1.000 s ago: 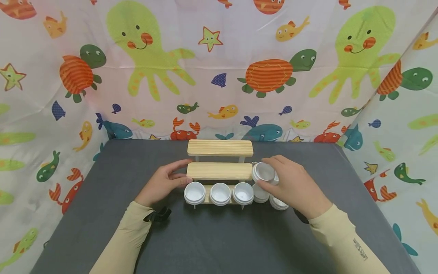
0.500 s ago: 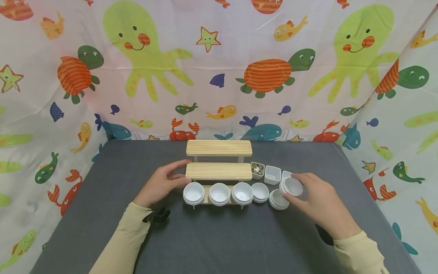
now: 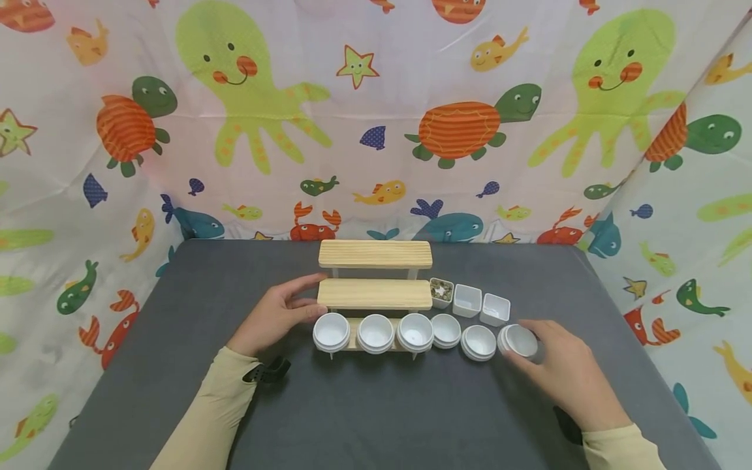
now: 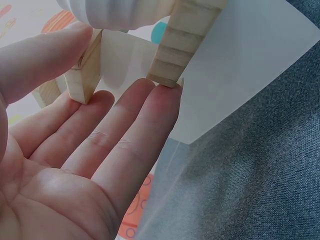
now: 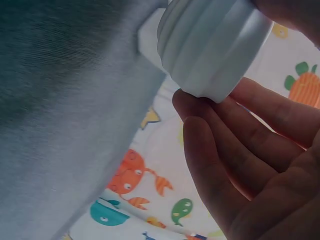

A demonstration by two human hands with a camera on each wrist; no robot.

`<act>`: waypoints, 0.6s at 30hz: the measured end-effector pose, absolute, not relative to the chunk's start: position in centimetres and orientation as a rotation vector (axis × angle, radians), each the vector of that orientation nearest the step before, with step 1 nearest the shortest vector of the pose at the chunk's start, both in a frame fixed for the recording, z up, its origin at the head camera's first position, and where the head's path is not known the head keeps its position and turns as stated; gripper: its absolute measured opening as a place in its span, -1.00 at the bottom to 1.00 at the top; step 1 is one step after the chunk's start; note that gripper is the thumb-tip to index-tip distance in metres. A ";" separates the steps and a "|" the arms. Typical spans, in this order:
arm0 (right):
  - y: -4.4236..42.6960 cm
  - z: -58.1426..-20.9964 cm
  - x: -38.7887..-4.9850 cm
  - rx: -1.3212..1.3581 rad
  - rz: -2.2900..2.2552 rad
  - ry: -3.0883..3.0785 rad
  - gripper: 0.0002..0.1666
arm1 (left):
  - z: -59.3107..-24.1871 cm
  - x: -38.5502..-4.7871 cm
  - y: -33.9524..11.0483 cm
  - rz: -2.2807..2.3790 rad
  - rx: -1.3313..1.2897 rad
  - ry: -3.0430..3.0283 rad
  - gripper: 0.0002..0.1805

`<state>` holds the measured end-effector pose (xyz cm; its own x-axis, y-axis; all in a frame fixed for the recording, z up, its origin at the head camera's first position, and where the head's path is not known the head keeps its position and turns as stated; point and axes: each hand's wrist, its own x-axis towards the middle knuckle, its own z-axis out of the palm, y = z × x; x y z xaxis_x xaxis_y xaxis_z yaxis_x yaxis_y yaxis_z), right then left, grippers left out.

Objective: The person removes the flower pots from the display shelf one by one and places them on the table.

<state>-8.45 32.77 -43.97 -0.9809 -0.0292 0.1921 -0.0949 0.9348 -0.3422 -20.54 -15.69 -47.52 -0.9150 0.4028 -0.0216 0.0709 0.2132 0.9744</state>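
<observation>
A three-tier wooden stand with clear side panels stands mid-table. My left hand grips its left end at the middle shelf, thumb in front and index finger behind. In the left wrist view, fingertips of that hand meet the shelf ends. Three white cups sit on the lowest shelf. At the right of the table, my right hand pinches a white cup between thumb and fingers. Its ribbed side shows in the right wrist view. Whether it is a stack is unclear.
Beside the stand's right end are more white cups in a row. Behind them stand square white dishes, and one square pot has greenish bits inside. A patterned sea-animal curtain surrounds the grey tabletop.
My right hand has carried the white cup from beside the middle shelf rightward and toward me, past the row of cups. The square dishes came into view. My left hand stays at the stand.
</observation>
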 end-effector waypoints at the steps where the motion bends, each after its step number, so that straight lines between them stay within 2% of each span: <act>1: 32.8 -44.3 -8.4 0.092 0.531 -2.907 -0.28 | -47.5 -20.5 -15.7 1.759 0.452 2.221 -0.16; 18: 33.3 -46.4 -9.0 -0.019 0.509 -3.024 -0.22 | -47.7 -20.7 -15.6 1.750 0.444 2.237 -0.19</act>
<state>-9.01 33.32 -46.45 -0.9971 0.0248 0.0715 0.0000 0.9449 -0.3274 -20.70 -15.62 -47.75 -0.9175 0.3971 -0.0210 0.0752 0.2251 0.9714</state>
